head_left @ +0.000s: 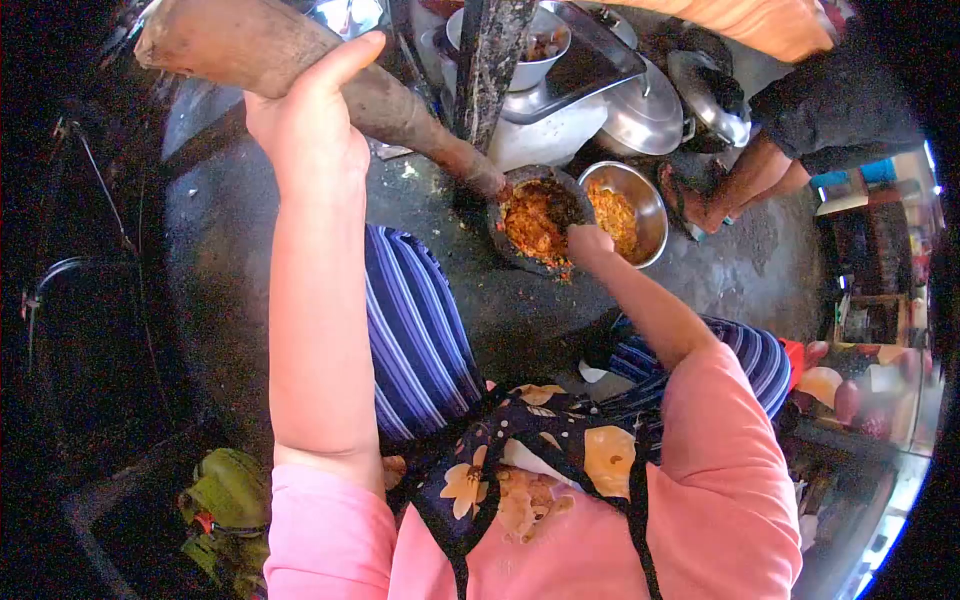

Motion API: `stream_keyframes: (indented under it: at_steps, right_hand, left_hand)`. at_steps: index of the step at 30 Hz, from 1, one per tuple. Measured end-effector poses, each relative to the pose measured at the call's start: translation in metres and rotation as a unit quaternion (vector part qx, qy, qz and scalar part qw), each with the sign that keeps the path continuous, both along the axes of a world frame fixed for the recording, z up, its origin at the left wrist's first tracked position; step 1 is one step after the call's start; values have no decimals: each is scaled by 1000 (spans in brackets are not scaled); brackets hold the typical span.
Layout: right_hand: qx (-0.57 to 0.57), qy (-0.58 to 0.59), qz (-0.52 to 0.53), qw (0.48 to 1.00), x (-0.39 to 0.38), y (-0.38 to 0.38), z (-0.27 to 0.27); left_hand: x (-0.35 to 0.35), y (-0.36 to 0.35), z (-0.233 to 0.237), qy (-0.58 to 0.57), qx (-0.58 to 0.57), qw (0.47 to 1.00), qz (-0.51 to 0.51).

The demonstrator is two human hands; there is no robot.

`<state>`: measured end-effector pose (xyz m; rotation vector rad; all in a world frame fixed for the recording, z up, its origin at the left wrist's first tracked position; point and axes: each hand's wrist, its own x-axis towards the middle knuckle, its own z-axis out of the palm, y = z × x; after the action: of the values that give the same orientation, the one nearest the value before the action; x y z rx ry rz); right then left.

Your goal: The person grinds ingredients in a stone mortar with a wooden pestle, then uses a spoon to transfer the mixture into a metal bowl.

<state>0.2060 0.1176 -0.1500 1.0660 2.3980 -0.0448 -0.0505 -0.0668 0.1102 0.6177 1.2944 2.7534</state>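
Observation:
My left hand [310, 130] is raised and wrapped round a long, thick wooden pestle [400, 105]. Its thumb lies along the wood, and the other fingers are hidden behind it. The pestle slants down to the right, its lower end at the left rim of a dark stone mortar [497, 235]. Inside the mortar lies an orange-red, coarsely crushed mash [535, 225] with a dark patch at the upper right. My right hand [590, 245] is closed at the mortar's right edge; what its fingers grip is hidden. Right beside it stands a metal bowl [655, 215] holding more orange mash.
Behind the mortar are a dark tray [590, 95], a metal basin [545, 65] and a large pot lid [640, 110]. A dark post [490, 80] rises close to the pestle. Another person's foot [700, 205] is near the bowl. A green bag [230, 490] lies lower left.

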Motion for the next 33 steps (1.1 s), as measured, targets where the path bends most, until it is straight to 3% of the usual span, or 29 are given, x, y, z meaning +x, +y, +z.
stream_keyframes:
  at_steps: [10, 11, 13, 15, 17, 19, 23, 26, 29, 33]
  right_hand:
    - [-90, 158, -109, 977, 14, -56, -12]
    - [-74, 200, -136, 968, 16, -59, -35]
    - [-87, 213, -209, 950, 0, -77, -21]
    - [-80, 212, -190, 955, -4, -72, -68]
    - [-73, 211, -177, 959, -5, -77, -74]
    - [-109, 322, -228, 912, -6, -85, -33]
    - [-118, 400, -276, 866, -4, -86, -34]
    - [-360, 523, -481, 604, 9, -80, -28]
    - [-387, 542, -482, 569, 24, -76, -38]
    - [-316, 553, -439, 633, 32, -77, -35]
  left_hand:
    - [-8, -2, -2, 18, -17, 999, -45]
    - [-6, -2, 1, 8, -13, 999, -34]
    - [-3, -1, 1, -2, -12, 1000, -26]
    - [-3, -1, 0, 13, -13, 1000, -17]
    - [-2, 1, -2, 27, -10, 999, -23]
    - [-3, 3, -1, 38, -1, 999, -27]
    - [0, 4, 1, 29, -5, 999, -27]
    - [-2, 4, 2, 32, 15, 999, -17]
    - [-3, 1, 1, 31, 25, 999, -21]
    - [-3, -1, -1, 13, 8, 999, -35]
